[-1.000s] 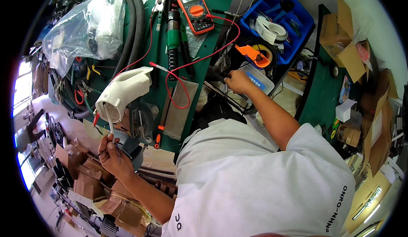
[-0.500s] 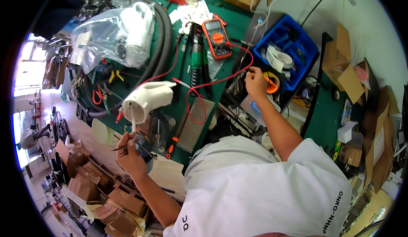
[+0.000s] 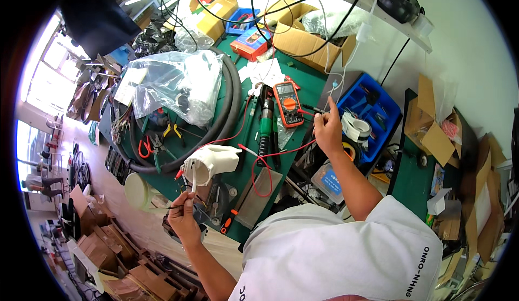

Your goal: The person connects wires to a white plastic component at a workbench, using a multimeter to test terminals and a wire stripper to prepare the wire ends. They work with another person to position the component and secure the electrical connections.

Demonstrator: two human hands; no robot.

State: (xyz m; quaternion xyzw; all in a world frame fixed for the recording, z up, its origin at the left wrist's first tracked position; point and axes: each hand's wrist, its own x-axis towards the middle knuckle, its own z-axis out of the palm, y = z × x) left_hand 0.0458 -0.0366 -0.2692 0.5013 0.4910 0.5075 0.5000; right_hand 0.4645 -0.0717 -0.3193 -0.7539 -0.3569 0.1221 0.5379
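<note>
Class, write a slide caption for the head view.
Left hand pinches a white strip at a white housing; right hand near the orange multimeter.

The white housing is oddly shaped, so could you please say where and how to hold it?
Probably the white housing is best held around its outer body, coming from the right. Its wide mouth opens toward the left hand's grip, which pinches a white strip reaching up to that opening, so that side is busy; the body seems to narrow rightward.
</note>
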